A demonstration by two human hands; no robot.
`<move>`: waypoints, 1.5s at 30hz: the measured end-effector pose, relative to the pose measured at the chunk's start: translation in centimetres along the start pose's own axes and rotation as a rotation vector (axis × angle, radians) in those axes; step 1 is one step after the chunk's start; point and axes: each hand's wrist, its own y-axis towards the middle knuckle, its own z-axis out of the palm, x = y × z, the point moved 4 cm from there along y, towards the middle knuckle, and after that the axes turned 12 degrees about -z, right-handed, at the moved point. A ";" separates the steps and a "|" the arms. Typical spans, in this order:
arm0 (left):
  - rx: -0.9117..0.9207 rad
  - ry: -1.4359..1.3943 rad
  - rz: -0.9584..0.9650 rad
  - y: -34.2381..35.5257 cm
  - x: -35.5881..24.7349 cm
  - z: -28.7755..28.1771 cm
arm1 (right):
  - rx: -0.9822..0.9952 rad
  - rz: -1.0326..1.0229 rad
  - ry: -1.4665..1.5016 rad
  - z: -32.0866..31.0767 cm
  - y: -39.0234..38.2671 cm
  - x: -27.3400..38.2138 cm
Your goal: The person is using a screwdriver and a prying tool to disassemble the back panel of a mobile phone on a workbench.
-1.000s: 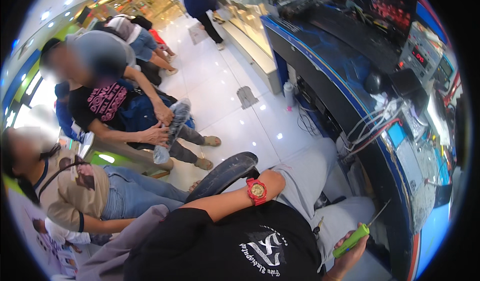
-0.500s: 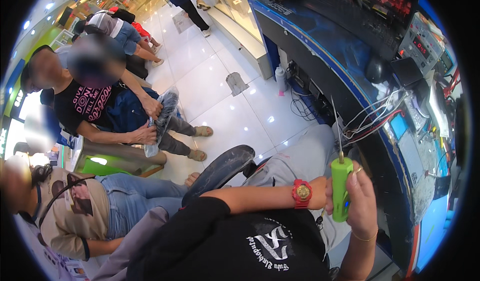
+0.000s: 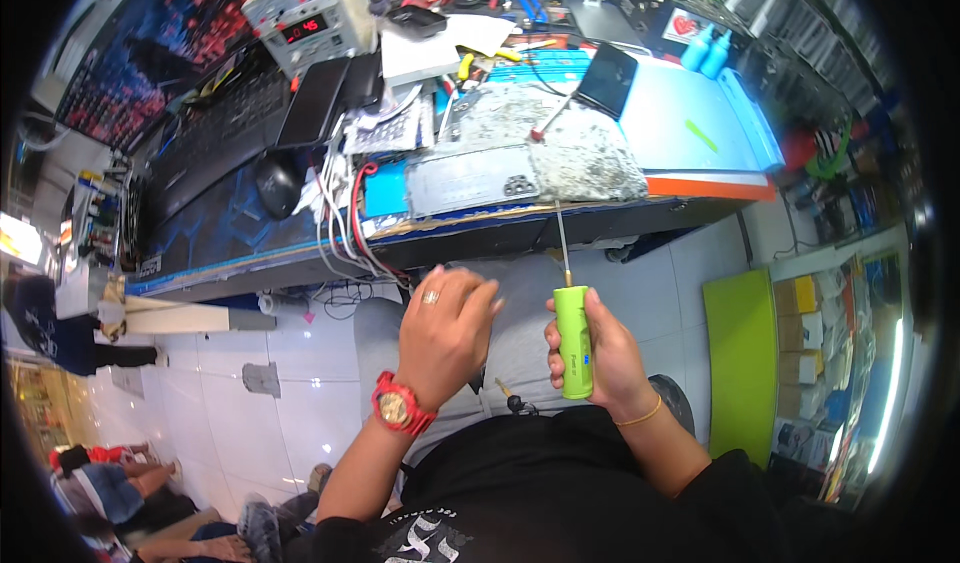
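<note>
My right hand [image 3: 605, 348] is wrapped around the green handle of an electric screwdriver [image 3: 573, 348]. Its long thin shaft points up toward the bench's front edge, and a small blue light glows on the handle. To the left, over my lap, is my left hand [image 3: 445, 328], its fingers curled and the palm turned away. Anything inside those fingers is hidden. A red watch [image 3: 400, 408] is on that wrist. On the bench's front edge lies a silver phone-shaped panel [image 3: 465, 183] with a camera cluster, beside a worn grey work surface [image 3: 595, 158].
A dark phone [image 3: 608, 78] rests farther back, near a light blue mat [image 3: 690, 123]. Loose cables [image 3: 345, 233] hang over the front edge. A mouse [image 3: 277, 183], keyboard [image 3: 215, 138] and power supply [image 3: 305, 28] stand left. A green panel [image 3: 740, 363] is at right.
The view has swung from the walkway to the bench. My left hand has come away from the screwdriver and is now left of it; my right hand still holds the tool.
</note>
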 end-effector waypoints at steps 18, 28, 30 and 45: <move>0.047 0.136 -0.040 10.5 3.3 6.1 | 0.006 0.047 -0.005 1.3 3.7 0.7; 0.058 0.162 -0.028 11.0 3.1 5.9 | -0.013 0.118 0.124 2.0 3.6 -0.6; 0.058 0.163 -0.022 11.0 3.0 5.8 | -0.025 0.133 0.153 2.2 3.4 -0.8; 0.083 0.155 -0.075 11.1 3.0 5.7 | -0.026 0.138 0.231 2.2 3.3 -1.7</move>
